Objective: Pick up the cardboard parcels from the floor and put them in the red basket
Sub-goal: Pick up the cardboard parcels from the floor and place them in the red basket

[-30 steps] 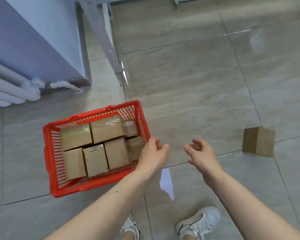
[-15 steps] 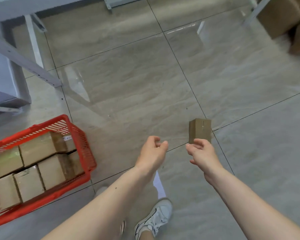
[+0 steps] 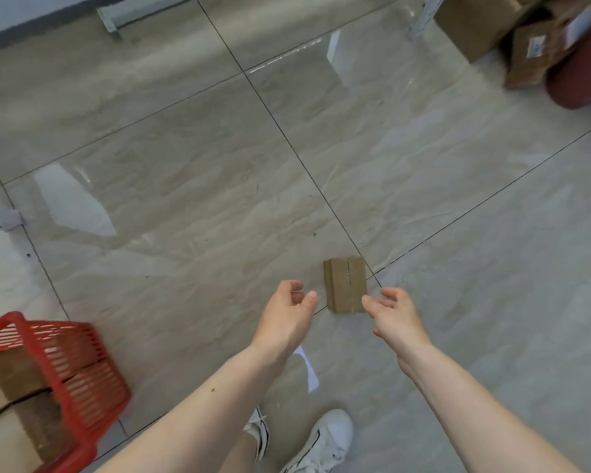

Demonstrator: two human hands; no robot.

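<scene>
Reaching with my left hand (image 3: 289,310) and right hand (image 3: 391,310) both open and empty, I could knock the upright parcel (image 3: 345,285) over.

Both forearms are seen bare up to the picture's lower edge; no sleeve, watch, ring or band is worn on them. A small dark mole is carried on the left forearm, well back from the fingers (image 3: 296,288) of the left hand (image 3: 285,319). The nails on the right hand (image 3: 394,314) are kept short and unpainted, as far as can be told. Far behind the fingers, white low-top sneakers (image 3: 321,442) with a thin dark stripe along the side and white laces are worn, and bare lower legs are seen above them.
</scene>
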